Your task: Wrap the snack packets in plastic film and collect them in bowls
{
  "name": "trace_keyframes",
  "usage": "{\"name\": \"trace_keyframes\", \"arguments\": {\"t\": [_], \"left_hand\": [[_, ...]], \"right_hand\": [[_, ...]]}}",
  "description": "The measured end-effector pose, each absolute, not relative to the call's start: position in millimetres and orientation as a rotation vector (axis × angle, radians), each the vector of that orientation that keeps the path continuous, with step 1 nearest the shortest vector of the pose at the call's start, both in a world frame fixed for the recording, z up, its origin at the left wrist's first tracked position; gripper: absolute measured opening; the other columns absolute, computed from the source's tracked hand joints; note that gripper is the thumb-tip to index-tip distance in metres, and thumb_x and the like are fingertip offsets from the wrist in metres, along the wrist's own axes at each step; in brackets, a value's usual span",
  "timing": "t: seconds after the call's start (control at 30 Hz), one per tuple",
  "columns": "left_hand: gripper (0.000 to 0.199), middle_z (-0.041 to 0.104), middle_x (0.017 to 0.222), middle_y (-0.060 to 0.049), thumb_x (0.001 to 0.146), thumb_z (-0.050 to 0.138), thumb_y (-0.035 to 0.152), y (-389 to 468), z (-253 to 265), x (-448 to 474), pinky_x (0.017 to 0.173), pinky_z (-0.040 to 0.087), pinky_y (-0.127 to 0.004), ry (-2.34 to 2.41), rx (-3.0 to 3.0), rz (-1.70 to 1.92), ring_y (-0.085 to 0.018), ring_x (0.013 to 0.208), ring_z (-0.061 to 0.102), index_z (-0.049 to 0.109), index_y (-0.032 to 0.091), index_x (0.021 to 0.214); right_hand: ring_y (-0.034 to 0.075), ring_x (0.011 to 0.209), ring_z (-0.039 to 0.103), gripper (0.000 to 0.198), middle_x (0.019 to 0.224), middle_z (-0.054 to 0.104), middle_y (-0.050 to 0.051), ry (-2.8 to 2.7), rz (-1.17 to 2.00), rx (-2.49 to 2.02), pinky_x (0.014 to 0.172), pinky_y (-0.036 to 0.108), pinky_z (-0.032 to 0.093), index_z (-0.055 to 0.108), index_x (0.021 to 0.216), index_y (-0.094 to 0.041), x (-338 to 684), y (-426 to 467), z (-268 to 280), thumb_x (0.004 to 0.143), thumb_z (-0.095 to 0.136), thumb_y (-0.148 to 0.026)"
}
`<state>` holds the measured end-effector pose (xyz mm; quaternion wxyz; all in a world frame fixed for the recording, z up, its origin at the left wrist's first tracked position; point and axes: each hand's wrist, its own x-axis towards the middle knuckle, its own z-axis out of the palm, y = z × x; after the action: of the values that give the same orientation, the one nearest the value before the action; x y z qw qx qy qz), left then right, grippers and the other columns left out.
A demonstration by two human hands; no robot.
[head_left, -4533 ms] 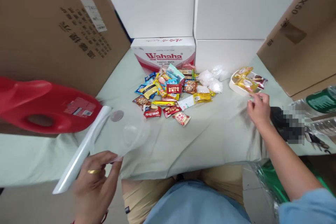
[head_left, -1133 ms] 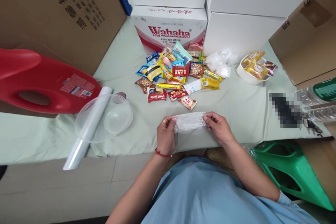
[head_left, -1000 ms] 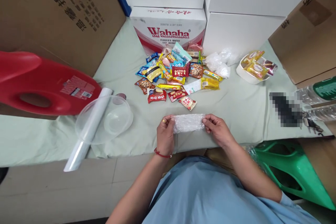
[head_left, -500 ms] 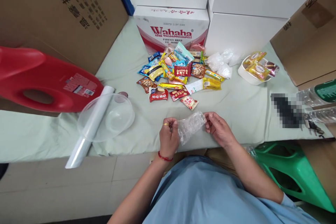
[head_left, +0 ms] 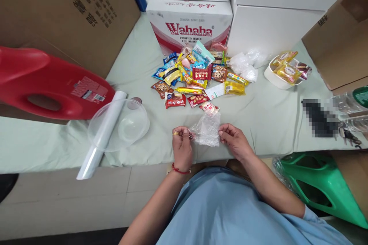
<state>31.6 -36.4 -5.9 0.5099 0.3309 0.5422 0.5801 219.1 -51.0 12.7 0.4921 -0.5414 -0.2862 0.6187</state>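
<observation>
A crinkled clear plastic bag [head_left: 208, 130] is stretched between my two hands, just above the front part of the table. My left hand [head_left: 183, 145] pinches its gathered left end between thumb and fingers. At the bag's right edge, my right hand [head_left: 234, 139] grips it with thumb and fingertips. The bag's upper edge overlaps a small cream and red snack packet [head_left: 209, 107]. Behind it lies a heap of wrapped snacks [head_left: 191, 72] in red, yellow, blue and brown wrappers.
Left stand a red jug [head_left: 54, 88], a clear plastic bowl [head_left: 133, 122] and a white roll [head_left: 100, 141] jutting over the table edge. A Wahaha carton [head_left: 189, 23] is behind the snacks. Crumpled plastic bags [head_left: 244, 63], a white container [head_left: 277, 77] and bottles [head_left: 345, 103] are right.
The plastic bag has been turned and spread taller, its left end now drawn into a gather. Both hands keep their grip, and the view has shifted slightly.
</observation>
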Motion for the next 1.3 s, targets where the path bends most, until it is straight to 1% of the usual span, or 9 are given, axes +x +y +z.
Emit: {"name": "trace_keyframes", "arguments": {"t": [0.1, 0.23, 0.37, 0.5, 0.63, 0.73, 0.97, 1.07, 1.3], "left_hand": [[0.030, 0.060, 0.091, 0.001, 0.084, 0.073, 0.039, -36, -6, 27, 0.071, 0.049, -0.023, 1.262, 0.730, 1.279, -0.011, 0.075, 0.059, 0.055, 0.022, 0.101], [0.048, 0.066, 0.118, -0.006, 0.071, 0.077, 0.026, -38, 2, 24, 0.084, 0.052, -0.029, 1.228, 0.955, 1.066, -0.018, 0.102, 0.064, 0.061, 0.022, 0.117], [0.024, 0.066, 0.084, -0.001, 0.081, 0.072, 0.040, -37, 11, 29, 0.072, 0.047, -0.026, 1.274, 1.008, 1.011, -0.015, 0.078, 0.059, 0.068, 0.019, 0.093], [0.030, 0.048, 0.063, 0.007, 0.078, 0.076, 0.045, -35, 18, 34, 0.050, 0.033, -0.020, 1.229, 0.592, 1.159, -0.008, 0.053, 0.039, 0.058, 0.021, 0.082], [0.039, 0.041, 0.061, 0.008, 0.075, 0.080, 0.046, -36, 21, 35, 0.043, 0.027, -0.017, 1.110, 0.378, 1.183, -0.005, 0.049, 0.034, 0.051, 0.021, 0.074], [0.046, 0.040, 0.059, 0.008, 0.076, 0.081, 0.053, -37, 22, 35, 0.042, 0.027, -0.016, 1.100, 0.372, 1.219, -0.005, 0.047, 0.033, 0.048, 0.020, 0.071], [0.051, 0.042, 0.059, 0.009, 0.072, 0.084, 0.056, -37, 27, 38, 0.041, 0.028, -0.015, 1.107, 0.335, 1.223, -0.004, 0.047, 0.033, 0.047, 0.021, 0.073], [0.049, 0.043, 0.061, 0.008, 0.073, 0.082, 0.057, -37, 27, 39, 0.041, 0.027, -0.016, 1.117, 0.366, 1.221, -0.004, 0.047, 0.034, 0.050, 0.021, 0.075], [0.045, 0.042, 0.061, 0.008, 0.086, 0.071, 0.060, -30, 22, 23, 0.040, 0.025, -0.016, 1.237, 0.415, 1.368, -0.004, 0.044, 0.034, 0.049, 0.022, 0.079]], "right_hand": [[0.010, 0.060, 0.045, 0.033, 0.071, 0.057, -0.004, -0.686, 1.510, -1.293, 0.057, 0.026, 0.038, 0.069, 0.085, -0.022, 221, -50, 21, 0.069, 0.086, -0.044], [0.011, 0.058, 0.045, 0.026, 0.066, 0.053, -0.005, -0.809, 1.552, -1.289, 0.057, 0.026, 0.036, 0.068, 0.082, -0.021, 223, -51, 33, 0.074, 0.083, -0.042], [0.011, 0.058, 0.046, 0.025, 0.066, 0.053, -0.005, -0.916, 1.602, -1.279, 0.058, 0.027, 0.035, 0.068, 0.082, -0.021, 224, -55, 37, 0.077, 0.080, -0.042], [0.010, 0.058, 0.045, 0.027, 0.067, 0.052, -0.005, -0.901, 1.602, -1.288, 0.059, 0.026, 0.035, 0.067, 0.083, -0.021, 224, -58, 31, 0.077, 0.081, -0.044], [0.011, 0.060, 0.044, 0.031, 0.070, 0.053, -0.004, -0.955, 1.603, -1.345, 0.058, 0.026, 0.034, 0.068, 0.086, -0.021, 223, -60, 23, 0.077, 0.081, -0.047], [0.013, 0.065, 0.046, 0.029, 0.076, 0.057, -0.002, -1.011, 1.350, -1.432, 0.061, 0.027, 0.037, 0.067, 0.090, -0.023, 223, -63, 27, 0.083, 0.077, -0.049], [0.023, 0.091, 0.057, 0.022, 0.100, 0.063, 0.007, -1.724, 0.970, -1.296, 0.082, 0.038, 0.048, 0.075, 0.111, -0.028, 212, -66, 41, 0.092, 0.072, -0.039], [0.024, 0.093, 0.056, 0.014, 0.095, 0.063, 0.008, -1.829, 0.873, -1.268, 0.085, 0.041, 0.048, 0.076, 0.102, -0.027, 203, -61, 38, 0.095, 0.068, -0.035], [0.024, 0.096, 0.061, 0.023, 0.102, 0.066, 0.008, -1.571, 1.113, -1.268, 0.088, 0.039, 0.048, 0.076, 0.094, -0.026, 214, -54, 49, 0.094, 0.069, -0.048]]}}
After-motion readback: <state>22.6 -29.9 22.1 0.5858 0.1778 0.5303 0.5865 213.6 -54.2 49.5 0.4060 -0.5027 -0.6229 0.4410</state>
